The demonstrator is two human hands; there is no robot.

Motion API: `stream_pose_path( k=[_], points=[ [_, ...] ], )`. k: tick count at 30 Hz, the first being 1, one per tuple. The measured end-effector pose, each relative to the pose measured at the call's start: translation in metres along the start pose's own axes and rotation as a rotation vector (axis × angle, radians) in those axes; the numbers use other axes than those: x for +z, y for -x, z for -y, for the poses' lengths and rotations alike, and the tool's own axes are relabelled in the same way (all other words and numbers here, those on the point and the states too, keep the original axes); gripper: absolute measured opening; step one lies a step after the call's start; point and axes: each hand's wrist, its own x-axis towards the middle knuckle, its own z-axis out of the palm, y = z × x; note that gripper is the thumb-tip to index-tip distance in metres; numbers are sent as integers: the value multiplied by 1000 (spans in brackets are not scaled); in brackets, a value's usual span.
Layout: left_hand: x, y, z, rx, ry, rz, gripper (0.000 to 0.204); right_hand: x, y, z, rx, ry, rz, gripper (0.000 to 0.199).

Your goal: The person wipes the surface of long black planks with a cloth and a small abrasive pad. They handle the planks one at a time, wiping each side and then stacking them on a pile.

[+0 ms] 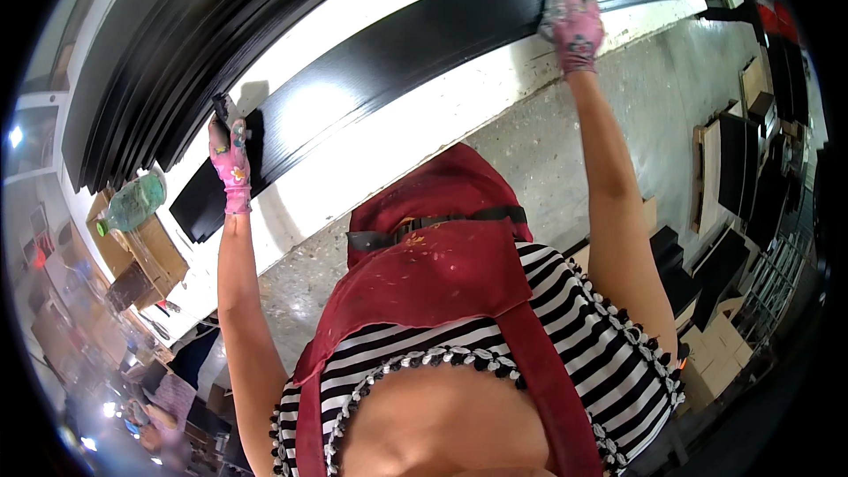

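Note:
A long black panel with a grooved edge lies across the white worktop. My left hand, in a pink flowered glove with dark fingers, is over its left part. Its fingers are stretched toward the far edge, thumb apart, and I see nothing clearly held. Far along to the right, my right hand in a matching glove rests on the panel near its right end. Its fingers are spread and slightly blurred. Whether something thin lies under that palm is hidden.
Many similar black panels stand packed behind the left part of the worktop. A green-tinted plastic bottle lies by cardboard at the left. Stacked boards and a cardboard box are on the right, across the grey floor.

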Motion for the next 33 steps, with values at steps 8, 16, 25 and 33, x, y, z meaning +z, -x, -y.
stream_pose_path(
  k=[8,16,25,33],
  points=[
    [10,11,-20,17,-98,17,45,36,-49,42,47,-99,167,53],
    [14,12,-26,54,-110,-105,51,-5,46,329,-589,-542,381,40],
    [-38,100,-36,307,-197,-210,70,-7,28,313,-543,-344,587,45],
    [-41,92,-31,431,-298,-35,66,7,22,409,-1165,-580,1031,36]
  ],
)
